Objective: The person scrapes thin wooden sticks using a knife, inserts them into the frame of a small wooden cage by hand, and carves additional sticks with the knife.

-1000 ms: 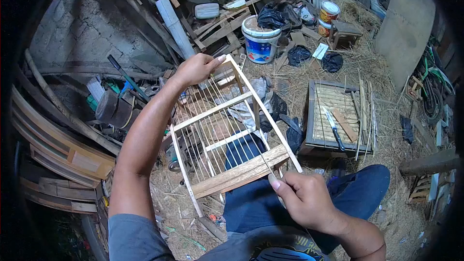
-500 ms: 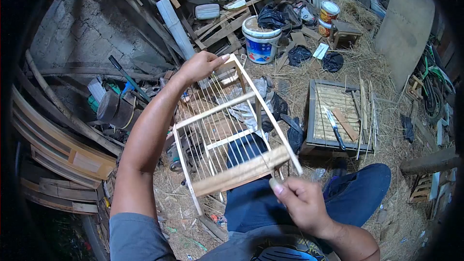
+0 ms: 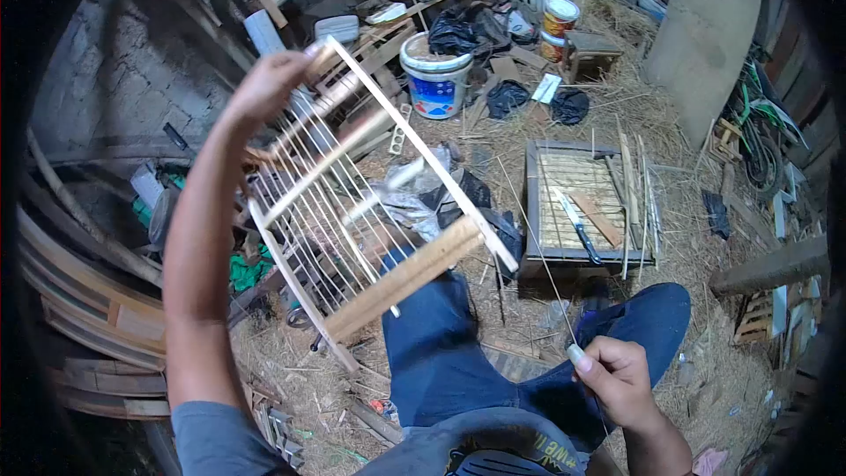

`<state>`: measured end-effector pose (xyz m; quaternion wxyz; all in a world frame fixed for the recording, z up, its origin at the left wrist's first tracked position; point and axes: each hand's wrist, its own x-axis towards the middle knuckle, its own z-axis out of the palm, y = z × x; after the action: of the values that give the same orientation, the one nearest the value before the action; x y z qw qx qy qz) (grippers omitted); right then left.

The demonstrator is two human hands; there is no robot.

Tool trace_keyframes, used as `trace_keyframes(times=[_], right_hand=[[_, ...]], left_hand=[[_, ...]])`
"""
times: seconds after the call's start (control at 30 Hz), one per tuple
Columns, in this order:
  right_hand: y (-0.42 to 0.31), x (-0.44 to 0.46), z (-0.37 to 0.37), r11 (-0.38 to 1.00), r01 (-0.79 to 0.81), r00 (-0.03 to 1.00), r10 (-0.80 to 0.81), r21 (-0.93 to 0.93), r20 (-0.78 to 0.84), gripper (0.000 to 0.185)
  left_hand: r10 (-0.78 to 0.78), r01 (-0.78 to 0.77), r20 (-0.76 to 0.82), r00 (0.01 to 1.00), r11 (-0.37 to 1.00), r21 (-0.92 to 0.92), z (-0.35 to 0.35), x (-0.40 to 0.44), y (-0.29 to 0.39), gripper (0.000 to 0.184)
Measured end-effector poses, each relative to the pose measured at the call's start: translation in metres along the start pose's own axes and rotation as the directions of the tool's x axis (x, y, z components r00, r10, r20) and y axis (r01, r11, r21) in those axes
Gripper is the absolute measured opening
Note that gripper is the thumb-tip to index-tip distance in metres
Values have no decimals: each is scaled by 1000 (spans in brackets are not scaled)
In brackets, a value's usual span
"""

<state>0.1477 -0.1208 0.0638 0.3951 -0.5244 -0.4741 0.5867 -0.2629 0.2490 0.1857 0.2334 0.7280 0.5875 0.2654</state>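
Observation:
My left hand (image 3: 275, 81) is closed round the upper end of a wooden cage frame (image 3: 405, 275), which has a row of thin bars between its crosspieces. The frame hangs tilted in the air above my left leg, with a wider wooden slat along its near end. To the right of it, my right hand (image 3: 619, 381) pinches a long thin stick (image 3: 550, 278) between thumb and fingers. The stick points up and away, its tip apart from the frame.
A knife (image 3: 577, 227) and a flat wood piece (image 3: 597, 220) lie with thin strips on a slatted box (image 3: 532, 211). Behind stand a white bucket (image 3: 436, 88), black plastic bags (image 3: 507, 99) and a small stool (image 3: 592, 46). Curved wooden pieces (image 3: 88, 300) are at left.
My left hand has swung the cage frame up and to the left, tilting it. My right hand has drawn away to the right, and the stick now shows clear of the frame.

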Motion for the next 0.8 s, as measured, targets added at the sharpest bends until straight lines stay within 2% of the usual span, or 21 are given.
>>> trace_keyframes(times=[0.07, 0.13, 0.17, 0.23, 0.27, 0.3, 0.37, 0.4, 0.43, 0.5, 0.53, 0.57, 0.6, 0.63, 0.67, 0.7, 0.73, 0.77, 0.8], right_hand=[[2, 1, -2, 1000, 4, 1000, -4, 6, -27, 26], [10, 3, -6, 999, 44, 998, -43, 7, -46, 27], [11, 3, -7, 999, 36, 998, -36, 7, -54, 27], [12, 3, -10, 996, 30, 993, -20, 87, -116, 28], [15, 4, -11, 993, 51, 990, -36, 110, -137, 29], [18, 3, -13, 993, 44, 990, -28, 111, -139, 29], [21, 2, -18, 988, 80, 980, -53, 135, -192, 30], [21, 1, -20, 987, 86, 978, -57, 136, -200, 30], [23, 0, -21, 987, 83, 977, -53, 138, -206, 30], [26, 1, -23, 986, 77, 977, -45, 145, -209, 30], [26, 3, -23, 987, 73, 976, -42, 142, -213, 30], [26, 4, -22, 987, 72, 975, -40, 143, -219, 29], [26, 7, -22, 987, 75, 973, -42, 140, -227, 29], [27, 8, -22, 988, 71, 972, -38, 135, -231, 29], [27, 11, -23, 989, 64, 974, -33, 132, -226, 28], [28, 12, -23, 990, 54, 975, -23, 134, -223, 28], [26, 13, -22, 989, 37, 974, -4, 141, -226, 28], [25, 14, -21, 990, 34, 973, -1, 139, -231, 28], [24, 16, -21, 989, 48, 973, -15, 139, -229, 28]], left_hand=[[47, -45, -111, 993, 999, 17, -16, 2, 38, 37], [165, -161, -136, 977, 986, 43, -35, 19, 59, 43], [206, -180, -172, 963, 971, 157, -40, 17, 77, 41], [437, -428, -158, 885, 899, 89, -37, 33, 85, 42], [468, -451, -73, 881, 876, 172, -37, 33, 89, 41], [465, -449, -68, 883, 878, 167, -25, 31, 89, 41], [526, -463, -74, 847, 799, 383, 10, 29, 83, 34], [605, -548, -27, 796, 738, 394, 30, 27, 77, 28], [637, -569, -59, 769, 723, 391, 53, 23, 67, 27], [552, -463, -44, 833, 738, 490, 98, 9, 57, 26], [669, -520, 1, 743, 578, 629, 118, 13, 38, 25], [667, -517, 17, 745, 562, 646, 142, 16, 15, 35], [699, -559, -49, 713, 610, 562, 171, 16, -6, 44], [801, -629, -42, 597, 500, 595, 190, 8, -12, 47], [765, -611, 14, 644, 503, 611, 215, 14, -40, 37], [750, -583, 15, 661, 501, 639, 240, 11, -56, 37], [790, -627, -12, 613, 496, 600, 262, 9, -68, 39], [732, -595, 40, 681, 519, 614, 283, 5, -86, 39], [809, -674, 53, 586, 450, 586, 295, 1, -86, 37]])
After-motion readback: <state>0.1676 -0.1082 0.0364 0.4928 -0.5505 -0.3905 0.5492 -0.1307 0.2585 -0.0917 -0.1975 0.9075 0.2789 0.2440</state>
